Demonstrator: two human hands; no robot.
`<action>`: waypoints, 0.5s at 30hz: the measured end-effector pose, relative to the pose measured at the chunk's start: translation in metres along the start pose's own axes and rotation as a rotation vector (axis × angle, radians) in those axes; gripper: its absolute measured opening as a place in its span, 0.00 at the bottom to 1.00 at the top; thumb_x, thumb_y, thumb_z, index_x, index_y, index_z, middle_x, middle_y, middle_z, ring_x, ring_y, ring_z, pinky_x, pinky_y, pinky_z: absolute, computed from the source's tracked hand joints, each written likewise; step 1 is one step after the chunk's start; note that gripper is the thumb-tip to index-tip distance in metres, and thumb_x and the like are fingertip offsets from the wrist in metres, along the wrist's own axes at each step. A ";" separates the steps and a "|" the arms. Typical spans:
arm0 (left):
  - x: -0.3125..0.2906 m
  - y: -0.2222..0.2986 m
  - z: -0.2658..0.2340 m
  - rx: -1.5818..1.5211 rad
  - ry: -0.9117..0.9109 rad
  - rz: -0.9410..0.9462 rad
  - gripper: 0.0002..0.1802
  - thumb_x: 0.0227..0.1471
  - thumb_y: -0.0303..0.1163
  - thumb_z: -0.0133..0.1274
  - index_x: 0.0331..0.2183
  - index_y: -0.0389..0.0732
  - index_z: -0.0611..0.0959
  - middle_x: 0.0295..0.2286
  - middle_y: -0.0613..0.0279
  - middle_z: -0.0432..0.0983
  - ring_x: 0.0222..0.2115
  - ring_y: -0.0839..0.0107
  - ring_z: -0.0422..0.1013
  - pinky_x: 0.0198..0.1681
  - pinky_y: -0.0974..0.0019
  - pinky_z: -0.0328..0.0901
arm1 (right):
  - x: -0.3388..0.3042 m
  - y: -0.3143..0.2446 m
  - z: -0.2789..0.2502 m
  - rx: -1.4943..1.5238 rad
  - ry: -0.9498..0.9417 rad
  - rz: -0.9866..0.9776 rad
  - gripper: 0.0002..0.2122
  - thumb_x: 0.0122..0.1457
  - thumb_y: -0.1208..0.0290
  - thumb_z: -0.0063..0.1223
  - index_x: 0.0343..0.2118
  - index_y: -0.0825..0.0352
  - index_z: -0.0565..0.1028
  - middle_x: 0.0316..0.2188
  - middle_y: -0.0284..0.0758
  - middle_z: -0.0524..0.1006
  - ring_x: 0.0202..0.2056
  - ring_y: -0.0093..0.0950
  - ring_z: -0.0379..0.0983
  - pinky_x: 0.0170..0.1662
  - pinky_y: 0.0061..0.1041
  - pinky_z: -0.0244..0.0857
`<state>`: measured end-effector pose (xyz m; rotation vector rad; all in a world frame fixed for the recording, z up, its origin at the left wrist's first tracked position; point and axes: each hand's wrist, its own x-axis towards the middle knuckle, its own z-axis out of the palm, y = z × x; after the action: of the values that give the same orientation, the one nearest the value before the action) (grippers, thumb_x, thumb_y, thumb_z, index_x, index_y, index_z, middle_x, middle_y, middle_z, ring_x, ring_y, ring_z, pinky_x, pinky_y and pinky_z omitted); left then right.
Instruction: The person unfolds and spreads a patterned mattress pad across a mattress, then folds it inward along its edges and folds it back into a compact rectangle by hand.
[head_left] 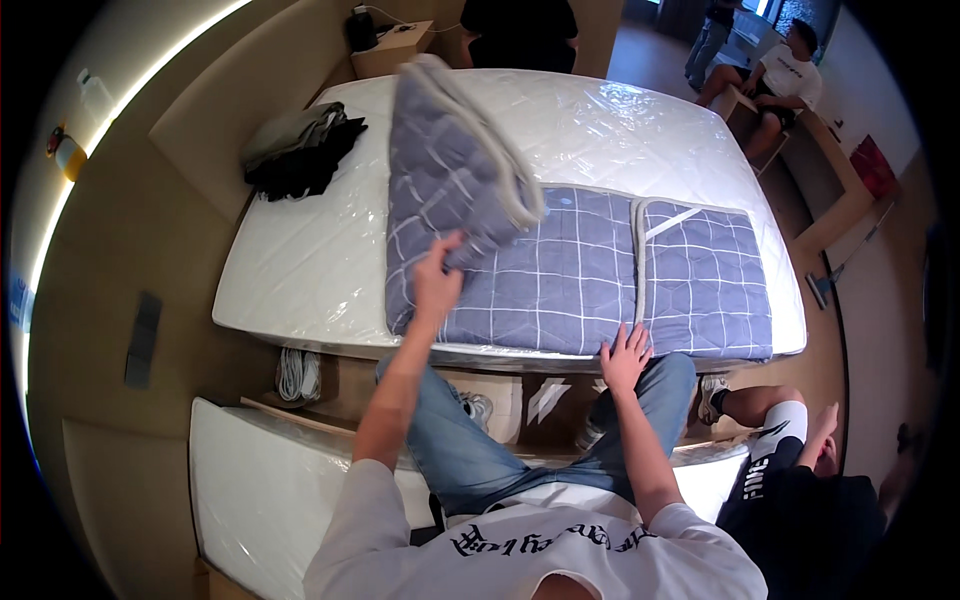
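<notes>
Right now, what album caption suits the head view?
Left hand at a partly raised checked pad, right hand resting on its near edge.

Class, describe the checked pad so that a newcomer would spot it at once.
Start at the big white mattress mid-picture. Along its near side lies the checked pad, with the right hand on its edge. White lines on blue-grey fabric set it apart from the dark cloth pile to its left.
</notes>
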<state>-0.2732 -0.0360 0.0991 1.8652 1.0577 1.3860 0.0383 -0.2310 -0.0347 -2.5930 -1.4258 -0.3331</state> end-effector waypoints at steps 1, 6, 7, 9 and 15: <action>-0.015 -0.002 0.013 0.020 -0.078 0.043 0.26 0.31 0.16 0.46 0.40 0.37 0.71 0.37 0.54 0.72 0.43 0.62 0.67 0.47 0.66 0.59 | -0.001 -0.001 -0.001 0.025 -0.005 -0.017 0.28 0.50 0.56 0.44 0.54 0.62 0.59 0.58 0.45 0.48 0.59 0.41 0.42 0.57 0.49 0.36; -0.107 -0.002 0.070 0.504 -0.421 0.205 0.31 0.32 0.27 0.58 0.44 0.41 0.70 0.47 0.52 0.62 0.52 0.54 0.55 0.55 0.54 0.49 | -0.004 0.008 -0.007 0.086 0.076 -0.047 0.25 0.49 0.61 0.48 0.51 0.64 0.62 0.56 0.44 0.54 0.58 0.40 0.46 0.57 0.45 0.39; -0.126 -0.002 0.074 0.437 -0.429 0.131 0.31 0.32 0.29 0.60 0.44 0.41 0.70 0.49 0.51 0.60 0.52 0.52 0.55 0.54 0.53 0.49 | -0.005 0.004 -0.012 0.090 0.081 -0.045 0.25 0.49 0.61 0.48 0.51 0.64 0.62 0.56 0.44 0.54 0.58 0.40 0.46 0.57 0.45 0.39; -0.153 -0.005 0.075 0.144 -0.204 -0.056 0.29 0.36 0.30 0.59 0.43 0.40 0.70 0.46 0.52 0.63 0.50 0.55 0.57 0.52 0.54 0.52 | -0.005 -0.003 -0.023 0.507 0.102 0.049 0.21 0.48 0.68 0.49 0.47 0.66 0.65 0.48 0.43 0.63 0.51 0.39 0.57 0.53 0.40 0.48; -0.158 -0.073 0.043 -0.885 0.380 -0.779 0.29 0.45 0.35 0.55 0.47 0.38 0.62 0.44 0.58 0.63 0.50 0.62 0.57 0.51 0.58 0.54 | 0.031 -0.058 -0.014 1.459 -0.447 0.531 0.23 0.50 0.56 0.53 0.41 0.71 0.69 0.27 0.36 0.72 0.27 0.26 0.69 0.27 0.23 0.64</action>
<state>-0.2736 -0.1331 -0.0515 0.4822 0.9428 1.3793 0.0035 -0.1780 -0.0104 -1.6113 -0.5031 1.0105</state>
